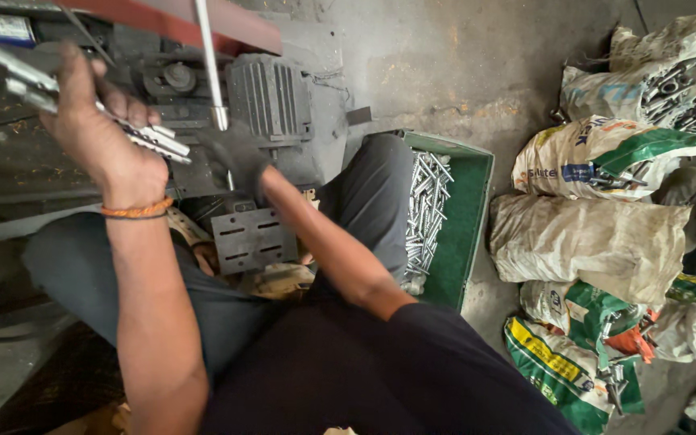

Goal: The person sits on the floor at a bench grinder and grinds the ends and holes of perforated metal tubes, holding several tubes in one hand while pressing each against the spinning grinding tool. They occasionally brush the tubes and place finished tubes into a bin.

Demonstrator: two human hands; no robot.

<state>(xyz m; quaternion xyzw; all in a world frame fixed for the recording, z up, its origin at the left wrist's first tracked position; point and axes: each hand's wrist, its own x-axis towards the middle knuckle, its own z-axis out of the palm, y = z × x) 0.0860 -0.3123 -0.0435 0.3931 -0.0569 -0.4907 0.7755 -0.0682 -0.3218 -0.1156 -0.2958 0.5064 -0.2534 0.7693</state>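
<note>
Where sacks (598,242) crowd, bolt crate (477,217) edge

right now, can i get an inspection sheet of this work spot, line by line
surface: bare concrete floor, stained, with a dark metal machine in front of the seated person.
job's things: bundle of long silver bolts in the left hand; a vertical metal lever; a green crate of bolts beside the knee.
clutter: sacks at right, several open with metal parts showing.
grippers: left hand closed on the bundle; right hand, in a dark glove, at the lever's lower end, grip unclear.
cables: thin wire by the machine.
surroundings: another person's hand edge at far right, blurred.
</note>
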